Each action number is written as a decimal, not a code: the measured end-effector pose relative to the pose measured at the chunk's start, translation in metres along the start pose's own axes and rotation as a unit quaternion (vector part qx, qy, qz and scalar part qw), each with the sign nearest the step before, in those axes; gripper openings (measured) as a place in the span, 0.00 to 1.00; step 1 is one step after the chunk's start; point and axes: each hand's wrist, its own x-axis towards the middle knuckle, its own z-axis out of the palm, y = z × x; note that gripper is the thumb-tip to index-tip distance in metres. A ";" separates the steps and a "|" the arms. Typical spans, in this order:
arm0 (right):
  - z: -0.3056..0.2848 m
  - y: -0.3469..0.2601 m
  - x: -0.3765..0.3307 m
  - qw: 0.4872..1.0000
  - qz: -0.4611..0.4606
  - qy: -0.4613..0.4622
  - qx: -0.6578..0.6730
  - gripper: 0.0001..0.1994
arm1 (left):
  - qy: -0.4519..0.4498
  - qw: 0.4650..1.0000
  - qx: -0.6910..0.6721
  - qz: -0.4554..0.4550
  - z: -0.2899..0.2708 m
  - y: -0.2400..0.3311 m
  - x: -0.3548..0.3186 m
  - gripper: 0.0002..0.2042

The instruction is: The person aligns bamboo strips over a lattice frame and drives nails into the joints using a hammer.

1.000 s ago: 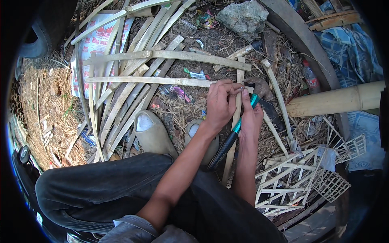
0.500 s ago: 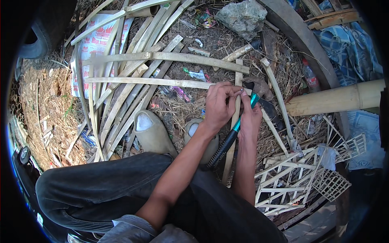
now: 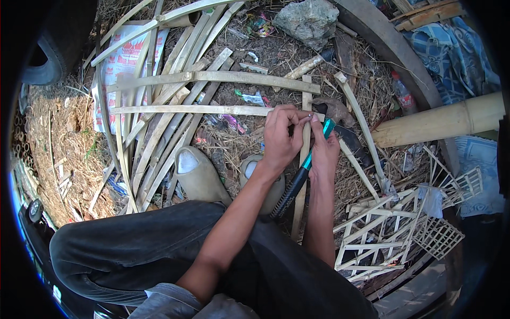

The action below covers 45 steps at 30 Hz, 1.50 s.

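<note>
Right grip (image 3: 325, 154) clamps teal tool (image 3: 306, 161), slanting down-left; left grip (image 3: 281, 135) pinches together over bamboo strip (image 3: 212, 109).

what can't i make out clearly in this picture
In the head view:
- Tiny item between the left hand and right hand: too small to identify, partly covered by fingers.
- Tool: right hand covers part of it.
- Lower crosswise strip: left hand hides where it runs.
- Pole: right end lost at the dark rim.
</note>
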 end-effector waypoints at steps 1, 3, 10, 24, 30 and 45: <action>0.000 0.001 -0.001 1.000 0.002 0.000 0.000 0.11 | -0.001 1.000 0.002 -0.001 -0.002 0.000 -0.001 0.15; -0.001 0.001 -0.003 1.000 -0.003 -0.010 0.002 0.11 | -0.006 1.000 -0.006 -0.008 -0.003 0.000 -0.003 0.15; -0.006 0.000 -0.004 1.000 0.008 -0.018 0.005 0.11 | -0.008 1.000 0.021 0.015 -0.003 0.002 -0.004 0.15; -0.018 0.005 -0.008 0.997 0.021 -0.027 -0.067 0.10 | -0.021 0.999 -0.021 -0.035 -0.002 0.000 -0.005 0.14; -0.022 0.012 -0.002 0.998 0.019 -0.035 -0.046 0.09 | -0.009 0.999 0.025 0.026 -0.005 0.002 -0.006 0.14; -0.011 -0.037 -0.027 0.990 -0.037 0.073 -0.118 0.17 | -0.032 0.998 0.044 0.027 -0.009 0.005 -0.005 0.13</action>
